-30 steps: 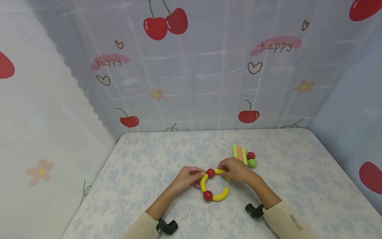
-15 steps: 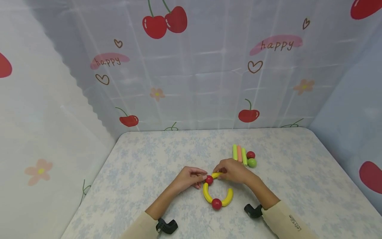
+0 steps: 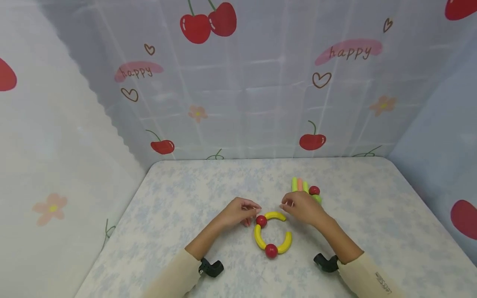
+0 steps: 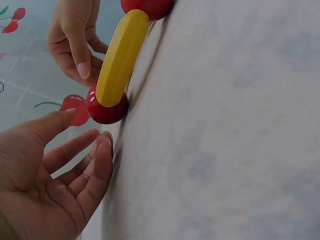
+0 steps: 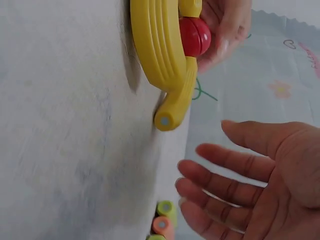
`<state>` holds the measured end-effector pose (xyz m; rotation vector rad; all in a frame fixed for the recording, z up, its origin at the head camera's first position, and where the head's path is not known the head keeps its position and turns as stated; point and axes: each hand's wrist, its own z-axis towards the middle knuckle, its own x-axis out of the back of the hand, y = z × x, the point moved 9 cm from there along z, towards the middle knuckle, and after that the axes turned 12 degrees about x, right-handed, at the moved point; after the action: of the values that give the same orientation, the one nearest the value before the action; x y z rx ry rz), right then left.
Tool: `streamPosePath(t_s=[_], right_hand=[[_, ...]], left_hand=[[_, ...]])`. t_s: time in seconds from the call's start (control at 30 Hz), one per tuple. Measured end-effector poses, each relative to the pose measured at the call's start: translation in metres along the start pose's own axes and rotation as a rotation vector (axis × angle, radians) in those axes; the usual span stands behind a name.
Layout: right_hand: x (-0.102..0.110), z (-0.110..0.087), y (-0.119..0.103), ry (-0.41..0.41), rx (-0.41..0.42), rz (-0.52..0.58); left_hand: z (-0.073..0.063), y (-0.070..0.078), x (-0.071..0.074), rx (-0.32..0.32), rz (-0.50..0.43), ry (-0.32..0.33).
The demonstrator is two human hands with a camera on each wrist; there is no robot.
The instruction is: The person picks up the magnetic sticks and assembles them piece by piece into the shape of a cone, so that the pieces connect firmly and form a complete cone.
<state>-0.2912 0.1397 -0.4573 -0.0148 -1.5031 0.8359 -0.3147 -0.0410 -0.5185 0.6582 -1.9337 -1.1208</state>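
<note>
Three yellow curved rods, the upper one (image 3: 275,215), the left one (image 3: 258,237) and the lower-right one (image 3: 286,243), join with an upper red ball (image 3: 261,221) and a lower red ball (image 3: 271,251) in a ring with a gap on its right. A round grey spot marks the end of a yellow rod (image 5: 165,120) in the right wrist view. My left hand (image 3: 240,212) is just left of the upper red ball, fingers apart and holding nothing; a small gap separates them in the left wrist view. Empty, with fingers spread, my right hand (image 3: 303,206) hovers right of the ring.
Behind my right hand lie two light green straight rods (image 3: 295,184) with an orange rod (image 3: 300,184) between them. A red ball (image 3: 314,190) and a partly hidden green ball (image 3: 317,198) sit beside them. A printed curtain (image 3: 253,124) backs the table (image 3: 179,186).
My right hand has let go of the upper yellow rod and moved right. The left hand has drawn slightly off the upper red ball. Earlier, the ring turned, its lower ball shifting right.
</note>
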Motion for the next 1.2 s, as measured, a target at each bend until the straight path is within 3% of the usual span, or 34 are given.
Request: streamPosePath(t_s=[0.2,0.43,0.8,1.2], right_hand=[[0.003,-0.029,0.002,-0.056,-0.119,0.004],[-0.018,-0.050,-0.002,-0.156,-0.153,0.089],[-0.038,-0.053,-0.005,-0.203,-0.123,0.128],[-0.029,-0.041,0.003,-0.142,-0.155,0.069]], left_hand=[[0.016,0.029,-0.006,-0.052,0.219,0.006],[0.026,0.040,-0.027,-0.097,0.330,-0.043],[0.029,0.038,-0.034,-0.095,0.462,-0.031],[0.009,0.029,-0.023,-0.020,0.433,-0.015]])
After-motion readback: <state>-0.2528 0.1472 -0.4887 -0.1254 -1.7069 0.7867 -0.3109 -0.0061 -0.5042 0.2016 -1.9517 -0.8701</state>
